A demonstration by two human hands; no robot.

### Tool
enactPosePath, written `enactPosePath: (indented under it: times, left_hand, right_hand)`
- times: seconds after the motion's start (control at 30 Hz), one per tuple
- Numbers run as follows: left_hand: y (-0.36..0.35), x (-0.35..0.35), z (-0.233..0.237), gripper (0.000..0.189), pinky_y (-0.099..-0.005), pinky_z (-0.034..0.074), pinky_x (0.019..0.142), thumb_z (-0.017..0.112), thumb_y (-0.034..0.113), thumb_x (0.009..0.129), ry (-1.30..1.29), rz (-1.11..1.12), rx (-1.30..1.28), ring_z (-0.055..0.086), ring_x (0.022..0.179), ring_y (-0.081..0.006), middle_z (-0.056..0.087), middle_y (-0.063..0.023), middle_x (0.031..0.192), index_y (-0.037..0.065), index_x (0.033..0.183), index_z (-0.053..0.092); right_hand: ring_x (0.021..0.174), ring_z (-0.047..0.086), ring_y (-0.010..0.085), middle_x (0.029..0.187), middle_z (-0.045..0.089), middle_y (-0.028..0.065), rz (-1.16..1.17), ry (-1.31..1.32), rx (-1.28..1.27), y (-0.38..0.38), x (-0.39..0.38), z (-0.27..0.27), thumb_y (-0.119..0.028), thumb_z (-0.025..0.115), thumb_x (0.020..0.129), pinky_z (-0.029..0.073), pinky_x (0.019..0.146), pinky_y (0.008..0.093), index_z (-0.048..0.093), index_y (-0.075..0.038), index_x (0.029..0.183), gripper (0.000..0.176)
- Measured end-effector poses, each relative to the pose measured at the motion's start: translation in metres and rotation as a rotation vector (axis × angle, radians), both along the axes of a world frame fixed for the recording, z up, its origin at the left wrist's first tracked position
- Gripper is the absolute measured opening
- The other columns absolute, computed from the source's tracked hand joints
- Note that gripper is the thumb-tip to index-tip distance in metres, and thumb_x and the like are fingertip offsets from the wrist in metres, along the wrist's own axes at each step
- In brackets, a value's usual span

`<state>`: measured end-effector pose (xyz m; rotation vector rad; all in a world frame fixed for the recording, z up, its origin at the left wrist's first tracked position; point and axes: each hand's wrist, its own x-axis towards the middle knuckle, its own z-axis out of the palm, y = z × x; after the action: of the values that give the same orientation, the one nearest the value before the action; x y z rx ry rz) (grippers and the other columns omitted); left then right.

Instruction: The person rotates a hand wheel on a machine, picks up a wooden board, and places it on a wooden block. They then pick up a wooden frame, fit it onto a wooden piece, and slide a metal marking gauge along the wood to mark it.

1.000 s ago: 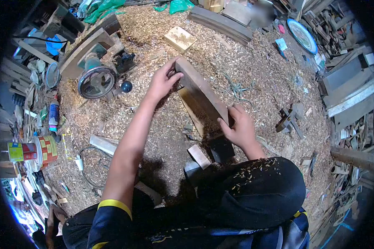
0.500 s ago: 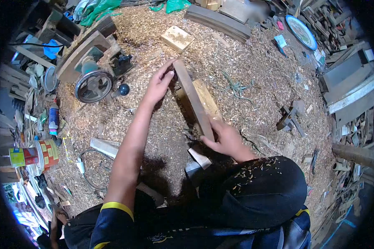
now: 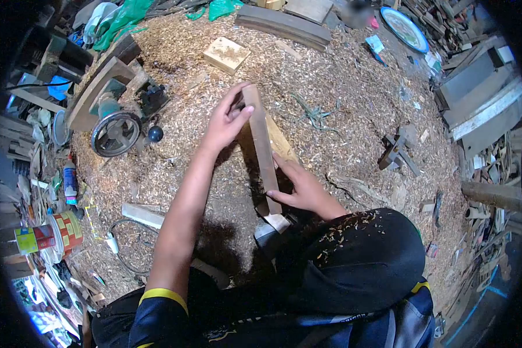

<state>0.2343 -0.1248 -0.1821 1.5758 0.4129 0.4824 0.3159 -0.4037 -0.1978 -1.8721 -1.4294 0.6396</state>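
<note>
A long, narrow wooden bar (image 3: pixel 262 145) lies between my hands, pointing away from my body. My left hand (image 3: pixel 228 119) is closed round its far end, with the thumb on the near side. At the lower part of the bar, my right hand (image 3: pixel 305 187) grips it from the right, thumb across the top. A lighter wooden block (image 3: pixel 282 142) shows partly behind the bar on the wood-chip floor. Close to the bar's near end is a pale wood piece (image 3: pixel 277 221), partly hidden by my dark-trousered leg.
Wood shavings cover the ground. A rectangular wood block (image 3: pixel 227 55) sits ahead, and a machine handwheel (image 3: pixel 116 134) stands at the left. A wooden clamp-like tool (image 3: pixel 398 153) lies at the right. Further left are a bucket (image 3: pixel 65 227) and a cable (image 3: pixel 118 250).
The bar's near end has swung left and closer to the pale wood piece. My right hand has shifted left and upward along it, and the whole view has moved slightly.
</note>
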Motion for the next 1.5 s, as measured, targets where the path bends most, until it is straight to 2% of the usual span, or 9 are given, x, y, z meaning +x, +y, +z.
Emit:
enactPosePath:
  times: [0.17,0.27,0.37,0.5,0.83,0.9,1.1,1.23,1.5]
  left_hand:
    - [-0.009,0.034,-0.006,0.067,-0.0461,0.042,0.13,0.074,0.024,0.109,0.002,-0.11,-0.029,0.046,0.159,-0.0299,0.051,-0.0154,0.17,0.014,0.17,0.047]
    - [-0.001,0.044,-0.033,0.073,-0.0427,0.039,0.13,0.07,0.027,0.112,0.121,-0.079,0.333,0.047,0.16,-0.0293,0.046,-0.0164,0.175,0.014,0.176,0.037]
    - [-0.006,0.043,-0.037,0.069,-0.0414,0.042,0.128,0.068,0.02,0.113,0.031,-0.078,0.095,0.051,0.157,-0.0293,0.049,-0.0211,0.172,0.01,0.174,0.038]
    - [-0.007,0.038,-0.032,0.068,-0.0425,0.043,0.128,0.067,0.021,0.113,0.061,-0.039,0.223,0.05,0.157,-0.0295,0.048,-0.0205,0.173,0.01,0.174,0.038]
    - [-0.056,0.01,-0.04,0.09,-0.046,0.036,0.132,0.075,0.02,0.106,-0.02,-0.003,0.116,0.04,0.163,-0.0359,0.034,-0.0259,0.179,0.004,0.178,0.025]
    - [-0.063,0.007,-0.043,0.102,-0.0474,0.039,0.13,0.079,0.01,0.101,0.092,0.055,0.364,0.042,0.16,-0.0352,0.032,-0.0265,0.177,0.006,0.18,0.015]
    - [-0.07,0.011,-0.048,0.11,-0.0486,0.037,0.131,0.083,0.01,0.095,0.075,0.073,0.148,0.042,0.159,-0.0374,0.03,-0.0251,0.179,0.007,0.18,0.013]
    - [-0.077,0.011,-0.047,0.107,-0.0489,0.035,0.131,0.076,0.004,0.093,0.069,0.085,0.083,0.039,0.161,-0.0375,0.028,-0.0232,0.18,0.007,0.18,0.014]
    - [-0.088,0.016,-0.049,0.102,-0.0483,0.029,0.135,0.07,-0.001,0.092,-0.064,0.295,0.028,0.03,0.166,-0.0379,0.023,-0.0226,0.182,0.008,0.179,0.017]
  right_hand:
    - [0.108,0.069,0.0397,0.118,0.067,0.0219,-0.098,0.015,0.036,-0.011,0.012,-0.007,-0.049,0.086,0.093,0.056,0.096,0.0477,0.05,-0.007,0.167,0.093]
    - [0.109,0.068,0.0381,0.119,0.067,0.0184,-0.201,0.094,0.052,-0.008,0.013,-0.008,-0.048,0.083,0.097,0.055,0.097,0.0465,0.059,-0.012,0.162,0.078]
    - [0.108,0.068,0.0383,0.117,0.067,0.0184,-0.187,0.082,0.032,-0.006,0.011,-0.003,-0.046,0.083,0.098,0.055,0.097,0.0469,0.059,-0.012,0.162,0.076]
    - [0.11,0.069,0.0389,0.119,0.069,0.0195,-0.174,0.08,0.0,-0.007,0.013,-0.01,-0.043,0.079,0.102,0.055,0.097,0.0472,0.06,-0.012,0.16,0.069]
    - [0.103,0.071,0.0431,0.109,0.073,0.0203,-0.898,-0.262,0.154,-0.071,0.075,-0.043,-0.015,0.078,0.097,0.056,0.091,0.0507,0.075,-0.005,0.125,0.031]
    - [0.108,0.069,0.043,0.112,0.072,0.0197,-1.0,-0.288,0.148,-0.092,0.092,-0.044,-0.016,0.078,0.095,0.053,0.097,0.0529,0.073,-0.004,0.127,0.034]
    - [0.123,0.06,0.0455,0.128,0.061,0.0248,-1.51,-0.804,-0.038,-0.151,0.138,-0.064,-0.023,0.084,0.091,0.047,0.109,0.0561,0.058,-0.001,0.144,0.064]
    - [0.124,0.06,0.0496,0.128,0.062,0.0276,-1.548,-0.644,-0.034,-0.165,0.163,-0.078,-0.028,0.088,0.089,0.047,0.109,0.0587,0.054,0.005,0.144,0.073]
    - [0.1,0.072,0.0433,0.116,0.076,0.0266,-1.606,-0.148,0.207,-0.175,0.182,-0.062,-0.028,0.076,0.098,0.055,0.094,0.0517,0.067,0.005,0.129,0.045]
